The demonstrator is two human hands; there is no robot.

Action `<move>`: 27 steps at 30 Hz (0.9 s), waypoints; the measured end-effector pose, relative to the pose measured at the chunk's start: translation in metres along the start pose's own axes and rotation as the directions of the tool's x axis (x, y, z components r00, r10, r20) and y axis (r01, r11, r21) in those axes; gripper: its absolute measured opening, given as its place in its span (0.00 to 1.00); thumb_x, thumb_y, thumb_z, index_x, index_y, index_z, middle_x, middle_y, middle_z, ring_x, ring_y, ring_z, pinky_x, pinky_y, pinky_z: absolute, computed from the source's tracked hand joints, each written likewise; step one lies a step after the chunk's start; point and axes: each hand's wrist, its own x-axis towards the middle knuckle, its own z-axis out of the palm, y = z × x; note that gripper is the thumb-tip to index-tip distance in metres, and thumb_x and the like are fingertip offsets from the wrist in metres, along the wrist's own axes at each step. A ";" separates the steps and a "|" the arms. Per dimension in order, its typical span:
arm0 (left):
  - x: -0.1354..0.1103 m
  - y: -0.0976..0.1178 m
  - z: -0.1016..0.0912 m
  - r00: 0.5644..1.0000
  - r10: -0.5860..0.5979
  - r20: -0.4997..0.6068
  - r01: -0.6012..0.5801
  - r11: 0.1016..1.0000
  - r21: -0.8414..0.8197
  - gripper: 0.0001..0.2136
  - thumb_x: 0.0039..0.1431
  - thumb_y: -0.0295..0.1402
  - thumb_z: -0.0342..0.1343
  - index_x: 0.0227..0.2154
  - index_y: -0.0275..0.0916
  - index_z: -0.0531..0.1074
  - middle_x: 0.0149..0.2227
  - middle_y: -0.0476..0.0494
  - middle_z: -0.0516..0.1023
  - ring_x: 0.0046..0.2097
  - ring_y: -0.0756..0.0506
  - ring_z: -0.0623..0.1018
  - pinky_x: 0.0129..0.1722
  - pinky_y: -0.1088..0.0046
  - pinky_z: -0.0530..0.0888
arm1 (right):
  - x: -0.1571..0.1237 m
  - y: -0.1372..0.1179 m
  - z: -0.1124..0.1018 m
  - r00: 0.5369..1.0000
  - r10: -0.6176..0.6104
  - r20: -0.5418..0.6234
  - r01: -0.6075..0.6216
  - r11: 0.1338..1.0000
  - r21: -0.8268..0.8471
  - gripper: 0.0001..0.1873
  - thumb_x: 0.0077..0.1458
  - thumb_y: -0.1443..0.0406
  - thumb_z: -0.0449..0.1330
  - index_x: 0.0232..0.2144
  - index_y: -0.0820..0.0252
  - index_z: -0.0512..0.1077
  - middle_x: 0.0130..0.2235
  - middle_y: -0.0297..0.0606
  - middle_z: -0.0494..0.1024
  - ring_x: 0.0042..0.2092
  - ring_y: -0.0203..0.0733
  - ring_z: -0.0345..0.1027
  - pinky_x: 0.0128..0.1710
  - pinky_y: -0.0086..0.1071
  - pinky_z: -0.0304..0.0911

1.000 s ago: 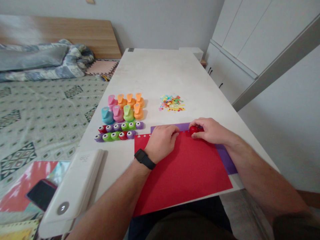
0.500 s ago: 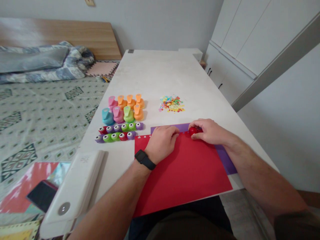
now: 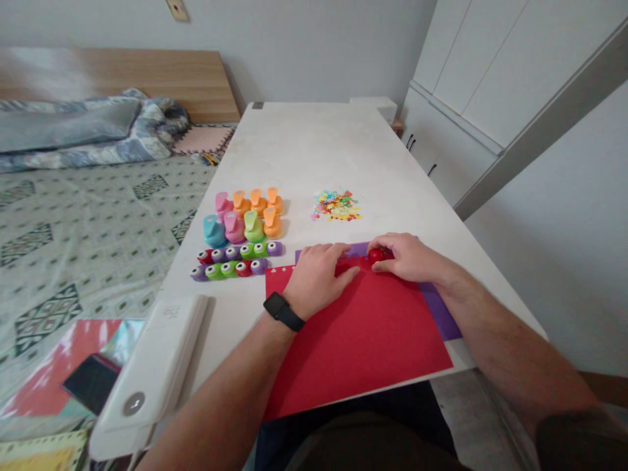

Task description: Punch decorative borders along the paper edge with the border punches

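Note:
A red paper sheet (image 3: 363, 333) lies on the white table (image 3: 314, 150), over a purple sheet (image 3: 444, 314). My right hand (image 3: 409, 256) is closed around a small red punch (image 3: 376, 255) at the red sheet's far edge. My left hand (image 3: 318, 278), with a black watch on the wrist, lies on the red sheet just left of the punch, its fingers stretched along the edge and pressing the paper down. A row of small punched holes runs along that edge.
Large pastel punches (image 3: 245, 216) and two rows of small punches (image 3: 235, 260) stand to the left. A pile of coloured paper bits (image 3: 337, 205) lies beyond the sheets. A white device (image 3: 152, 373) sits at the table's near left corner. A bed (image 3: 73, 216) is on the left.
My left hand's fingers have stretched out from curled towards the punch along the red sheet's edge. The right hand stays on the red punch. The view has shifted slightly.

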 end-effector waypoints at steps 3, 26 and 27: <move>0.004 0.009 -0.001 1.000 0.020 0.009 -0.021 0.999 0.037 0.25 0.61 0.51 0.60 0.55 0.41 0.72 0.48 0.40 0.81 0.52 0.37 0.78 0.55 0.56 0.70 | 0.000 0.001 0.000 1.000 -0.018 -0.004 0.018 1.000 0.006 0.12 0.51 0.64 0.68 0.39 0.57 0.77 0.38 0.37 0.79 0.38 0.42 0.69 0.39 0.34 0.60; 0.045 0.026 0.022 0.976 0.056 0.211 -0.046 0.998 -0.051 0.22 0.57 0.50 0.64 0.44 0.37 0.75 0.39 0.39 0.82 0.42 0.39 0.81 0.41 0.67 0.73 | -0.002 0.006 -0.001 0.998 -0.064 0.003 0.064 0.997 -0.047 0.11 0.48 0.68 0.66 0.36 0.59 0.75 0.38 0.41 0.80 0.38 0.44 0.69 0.38 0.34 0.60; 0.045 0.026 0.022 0.976 0.060 0.211 -0.051 0.997 -0.052 0.21 0.57 0.50 0.64 0.44 0.37 0.75 0.39 0.39 0.82 0.42 0.39 0.81 0.41 0.67 0.73 | -0.002 0.006 -0.001 0.998 -0.063 0.002 0.063 0.997 -0.049 0.11 0.48 0.68 0.66 0.37 0.59 0.76 0.38 0.41 0.80 0.38 0.44 0.69 0.38 0.34 0.60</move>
